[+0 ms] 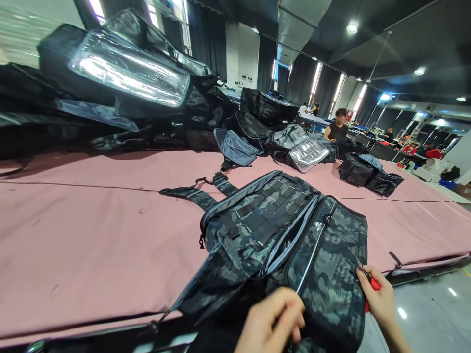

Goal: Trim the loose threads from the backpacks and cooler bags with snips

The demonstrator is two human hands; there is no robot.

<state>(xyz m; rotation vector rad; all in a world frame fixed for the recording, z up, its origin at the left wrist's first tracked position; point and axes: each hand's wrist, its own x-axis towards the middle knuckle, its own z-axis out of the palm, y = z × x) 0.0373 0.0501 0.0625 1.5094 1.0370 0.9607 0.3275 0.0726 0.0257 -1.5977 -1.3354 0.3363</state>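
Note:
A dark camouflage backpack lies on the pink-covered table, its main opening partly unzipped and its shoulder straps stretched to the far left. My right hand is closed around small red-handled scissors, their metal tips pointing up at the bag's right edge. At the near end of the front pocket's light zipper line, my left hand has its fingers curled together. Motion smears it slightly, and what its fingers pinch, if anything, is hidden.
A tall pile of black bags with silver linings fills the table's far left. More bags lie across the back. Behind them is a co-worker. The pink table ends near me, with grey floor to the right.

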